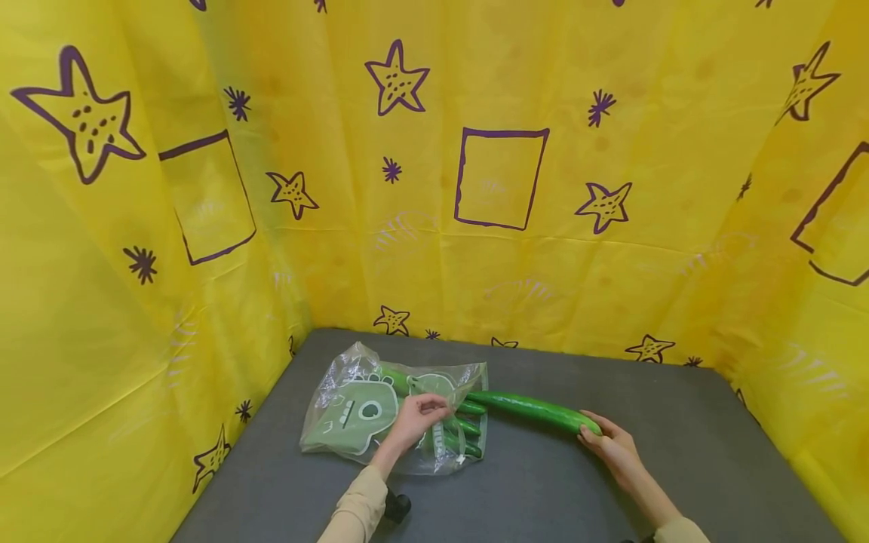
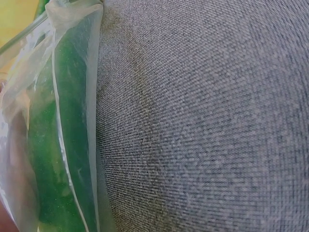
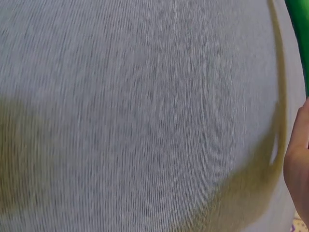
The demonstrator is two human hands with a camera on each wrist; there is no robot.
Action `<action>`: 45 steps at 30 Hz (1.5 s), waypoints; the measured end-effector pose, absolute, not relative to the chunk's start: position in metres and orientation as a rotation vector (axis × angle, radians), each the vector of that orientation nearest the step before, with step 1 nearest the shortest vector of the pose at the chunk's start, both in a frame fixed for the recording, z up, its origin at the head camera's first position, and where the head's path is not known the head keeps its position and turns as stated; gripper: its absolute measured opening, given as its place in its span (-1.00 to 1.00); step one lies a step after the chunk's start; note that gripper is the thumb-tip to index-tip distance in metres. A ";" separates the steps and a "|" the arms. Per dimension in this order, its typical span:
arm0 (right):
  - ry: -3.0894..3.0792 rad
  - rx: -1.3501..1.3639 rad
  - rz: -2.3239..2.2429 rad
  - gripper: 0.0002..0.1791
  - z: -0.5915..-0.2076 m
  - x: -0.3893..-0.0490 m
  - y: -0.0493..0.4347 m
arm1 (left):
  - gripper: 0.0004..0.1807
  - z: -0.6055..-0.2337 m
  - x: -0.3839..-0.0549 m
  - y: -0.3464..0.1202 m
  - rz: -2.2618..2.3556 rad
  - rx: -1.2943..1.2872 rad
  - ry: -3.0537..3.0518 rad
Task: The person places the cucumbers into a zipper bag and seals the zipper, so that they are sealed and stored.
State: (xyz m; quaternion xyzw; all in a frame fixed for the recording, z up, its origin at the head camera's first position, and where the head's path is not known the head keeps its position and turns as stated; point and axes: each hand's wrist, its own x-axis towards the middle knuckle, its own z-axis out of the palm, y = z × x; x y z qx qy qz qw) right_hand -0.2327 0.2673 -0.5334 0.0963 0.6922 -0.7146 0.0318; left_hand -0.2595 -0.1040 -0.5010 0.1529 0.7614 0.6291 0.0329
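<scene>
A clear plastic bag (image 1: 319, 434) printed with a pale green cartoon figure lies on the grey surface. Several smaller cucumbers (image 1: 468, 428) show through its right part. My left hand (image 1: 409, 422) is over the middle of the bag, thumb and fingers pinching its film. A long green cucumber (image 1: 532, 408) reaches from the bag's right side, its far-left end at the bag's edge. My right hand (image 1: 616, 446) grips the cucumber's right end. In the left wrist view, green cucumbers (image 2: 53, 159) press against the film; in the right wrist view, the hand (image 3: 298, 164) shows only at the edge.
A grey fabric-covered table (image 1: 543, 483) spreads beneath the bag and hands. Yellow curtains (image 1: 502, 286) with purple stars and squares stand around its back and sides. A black wrist mount (image 1: 397, 505) sits by the left sleeve (image 1: 360, 501).
</scene>
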 end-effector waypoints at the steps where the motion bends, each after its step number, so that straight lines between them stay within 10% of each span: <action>1: 2.140 0.303 -2.200 -0.47 -0.533 -0.233 0.264 | -0.81 -0.501 -0.260 -0.104 1.936 0.471 2.343; 45: 2.142 0.320 -2.301 -0.45 -0.539 -0.269 0.159 | -0.80 -0.530 -0.277 -0.105 1.955 0.458 2.333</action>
